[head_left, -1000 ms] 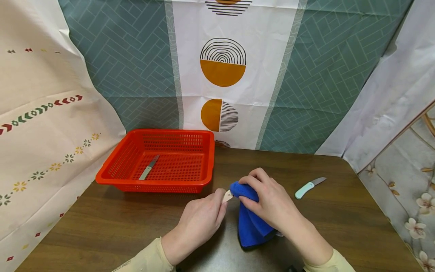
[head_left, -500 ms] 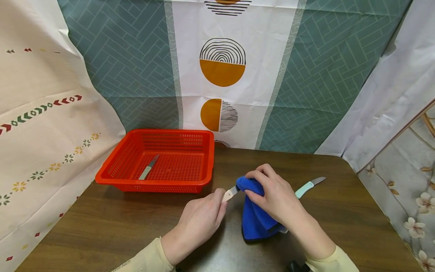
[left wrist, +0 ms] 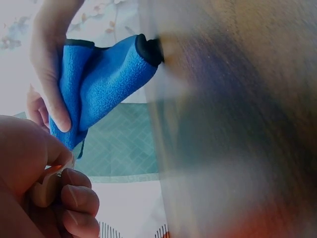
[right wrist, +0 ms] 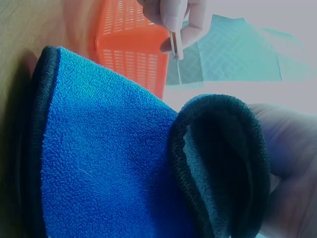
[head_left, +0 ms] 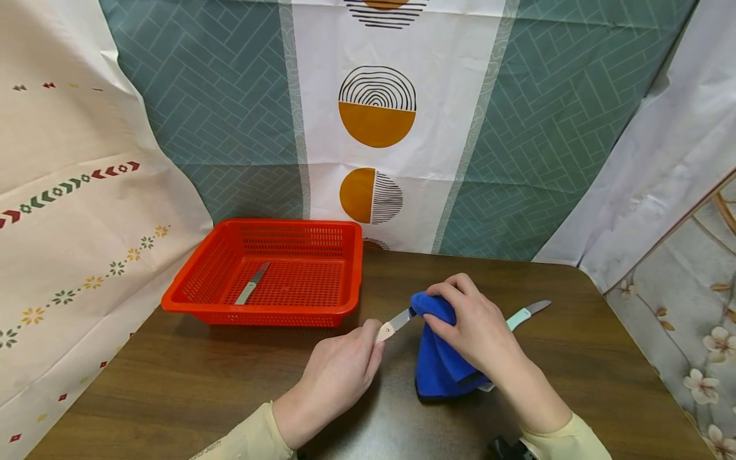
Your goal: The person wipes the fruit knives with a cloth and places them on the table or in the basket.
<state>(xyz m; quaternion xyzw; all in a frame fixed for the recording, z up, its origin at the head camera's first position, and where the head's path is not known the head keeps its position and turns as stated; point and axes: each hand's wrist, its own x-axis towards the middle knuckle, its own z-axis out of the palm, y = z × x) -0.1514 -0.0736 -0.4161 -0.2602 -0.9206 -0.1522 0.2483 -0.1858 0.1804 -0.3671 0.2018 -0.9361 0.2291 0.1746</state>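
In the head view my left hand (head_left: 339, 374) grips the pale handle of a small folding knife (head_left: 385, 331), its blade out and pointing up to the right. My right hand (head_left: 474, 322) pinches a blue cloth (head_left: 439, 367) around the blade's tip end, which the cloth hides. The rest of the cloth hangs down toward the table. Dark edging borders the cloth (right wrist: 109, 144) in the right wrist view. Just beyond my right hand lies another knife (head_left: 520, 317) with a mint handle, partly covered by that hand.
A red plastic basket (head_left: 276, 317) stands at the back left of the wooden table (head_left: 230, 364). Inside it lies a knife (head_left: 251, 285) with a pale green handle and its blade out. Patterned fabric (head_left: 374, 38) hangs behind the table.
My right hand and the cloth have slid up and right along the blade, away from the handle, baring more of it. My left hand has stayed put.
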